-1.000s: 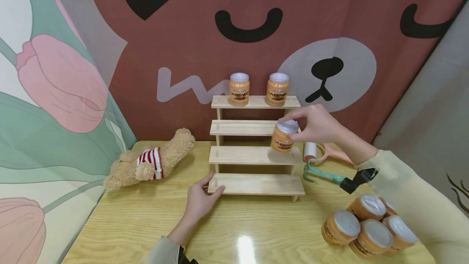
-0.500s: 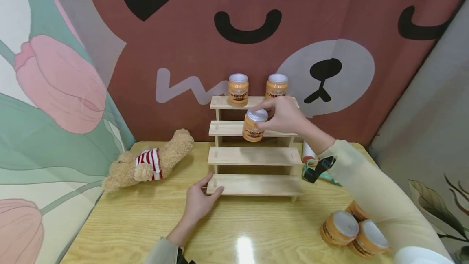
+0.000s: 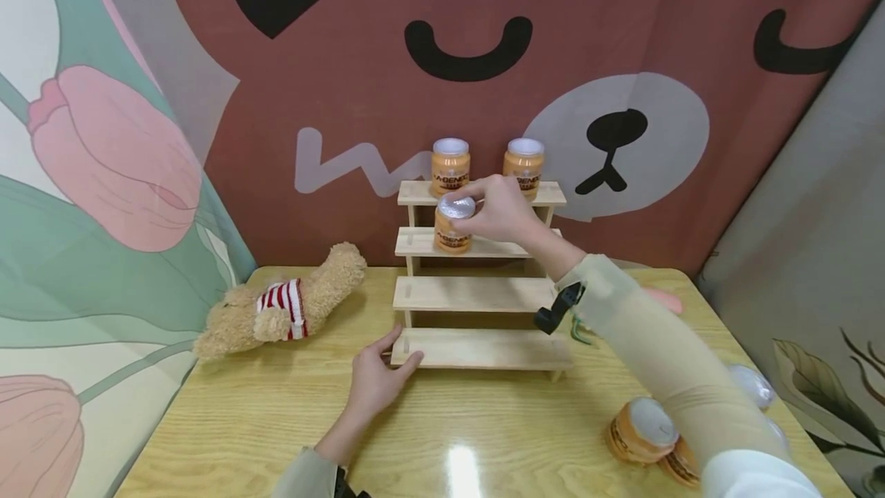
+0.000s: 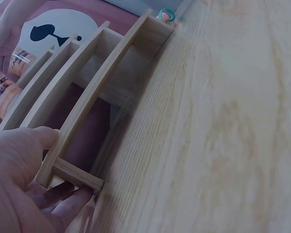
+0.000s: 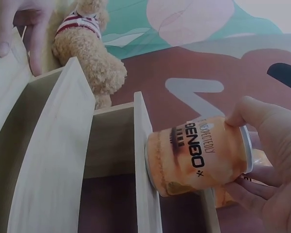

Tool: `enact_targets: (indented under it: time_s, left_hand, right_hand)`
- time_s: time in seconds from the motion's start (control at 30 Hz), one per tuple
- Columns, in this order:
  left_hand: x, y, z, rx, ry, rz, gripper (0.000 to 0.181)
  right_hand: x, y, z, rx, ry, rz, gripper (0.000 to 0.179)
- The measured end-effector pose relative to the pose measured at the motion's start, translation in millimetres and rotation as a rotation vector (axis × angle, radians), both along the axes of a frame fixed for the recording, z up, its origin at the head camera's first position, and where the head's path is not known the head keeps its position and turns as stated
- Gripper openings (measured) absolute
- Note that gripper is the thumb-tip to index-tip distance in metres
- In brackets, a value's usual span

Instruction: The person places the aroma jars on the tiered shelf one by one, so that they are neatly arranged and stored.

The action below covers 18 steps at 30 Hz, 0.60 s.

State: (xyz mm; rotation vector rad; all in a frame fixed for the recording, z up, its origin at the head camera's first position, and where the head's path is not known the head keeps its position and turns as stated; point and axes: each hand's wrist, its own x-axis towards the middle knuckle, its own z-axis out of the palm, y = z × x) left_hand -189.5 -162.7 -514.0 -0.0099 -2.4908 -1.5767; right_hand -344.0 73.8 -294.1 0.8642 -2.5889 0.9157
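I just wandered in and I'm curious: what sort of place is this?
Perhaps a small staged display corner: a stepped wooden shelf with orange jars on its top step stands on a table, a plush toy lies beside it, and a cartoon-bear backdrop rises behind.

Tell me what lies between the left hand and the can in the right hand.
The head view shows chiefly the third shelf from the top, with nothing seen on it, between the left hand and the held can.
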Motion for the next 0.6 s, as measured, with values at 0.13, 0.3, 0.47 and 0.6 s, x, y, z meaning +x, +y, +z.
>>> enact_targets:
  time_s: [0.13, 0.3, 0.47, 0.6]
  left_hand:
    - [-0.1, -1.5, -0.3, -0.013, 0.005, -0.002, 0.069]
    - [0.0, -0.4, -1.0, -0.014, 0.014, 0.007, 0.068]
    - [-0.3, -0.5, -0.3, -0.023, 0.017, 0.011, 0.068]
    - [-0.7, -0.6, -1.2, -0.033, 0.019, 0.014, 0.068]
  right_hand:
    - [-1.4, -7, -3.2, 0.008, 0.027, -0.009, 0.036]
    - [-2.7, -7, -8.6, 0.005, 0.096, -0.018, 0.033]
    - [-2.8, -8, -9.7, -0.023, 0.094, -0.026, 0.032]
    - [-4.1, -8, -12.8, -0.044, 0.083, -0.043, 0.034]
